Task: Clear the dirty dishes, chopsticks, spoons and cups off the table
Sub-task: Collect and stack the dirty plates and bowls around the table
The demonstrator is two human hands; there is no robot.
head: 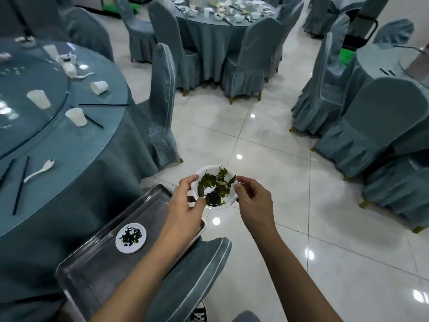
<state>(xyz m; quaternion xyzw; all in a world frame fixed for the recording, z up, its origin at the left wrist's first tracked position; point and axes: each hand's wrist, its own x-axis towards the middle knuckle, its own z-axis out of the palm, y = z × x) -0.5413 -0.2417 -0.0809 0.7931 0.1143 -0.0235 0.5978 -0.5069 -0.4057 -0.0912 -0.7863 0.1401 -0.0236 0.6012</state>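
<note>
A white bowl (pixel 214 185) smeared with dark green leftovers is held in the air over the floor, just past the end of a metal tray (pixel 97 259). My left hand (pixel 185 205) grips its left rim with thumb and fingers. My right hand (pixel 251 201) pinches its right rim. A small white plate (pixel 131 237) with dark scraps lies in the tray. On the round blue table (pixel 76 154) at left lie white cups (pixel 76 116), a white spoon (pixel 39 170) and black chopsticks (pixel 21 184).
The tray rests on a blue-covered chair (pixel 197 275) beside the table. More covered chairs (pixel 162 101) and other set tables (pixel 216 26) stand around. Glossy tiled floor (pixel 278 159) lies ahead. A glass turntable (pixel 27 101) sits on the near table.
</note>
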